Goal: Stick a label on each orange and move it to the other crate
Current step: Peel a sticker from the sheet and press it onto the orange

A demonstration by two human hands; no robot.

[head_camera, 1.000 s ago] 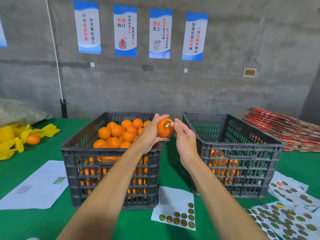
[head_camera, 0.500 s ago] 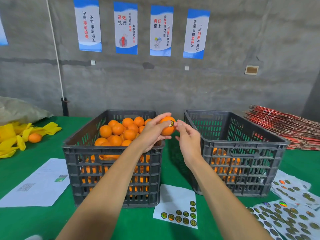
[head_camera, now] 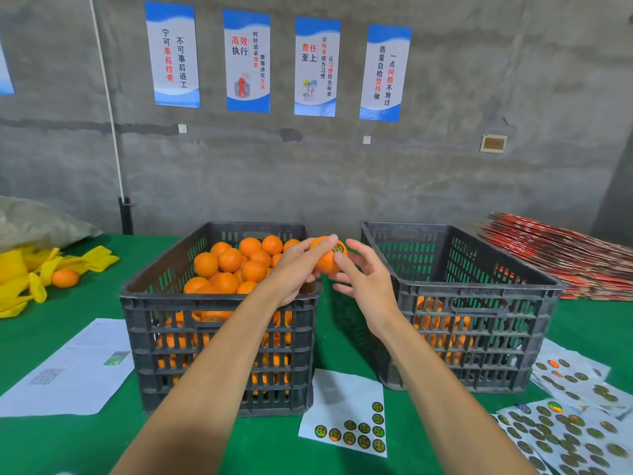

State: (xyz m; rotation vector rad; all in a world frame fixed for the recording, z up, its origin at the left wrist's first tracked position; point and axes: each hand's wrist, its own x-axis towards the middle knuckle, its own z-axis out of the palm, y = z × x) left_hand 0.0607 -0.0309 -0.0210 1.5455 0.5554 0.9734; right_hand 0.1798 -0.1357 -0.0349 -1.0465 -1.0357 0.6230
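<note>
Two black crates stand side by side on the green desk. The left crate is heaped with oranges; the right crate has a low layer seen through its slats. Between them, above the rims, the left hand grips one orange bearing a label. The right hand, fingers spread, now touches the orange by a fingertip lower down, off the label it pressed a second ago. One loose orange lies far left. A near sheet carries ten stickers
</note>
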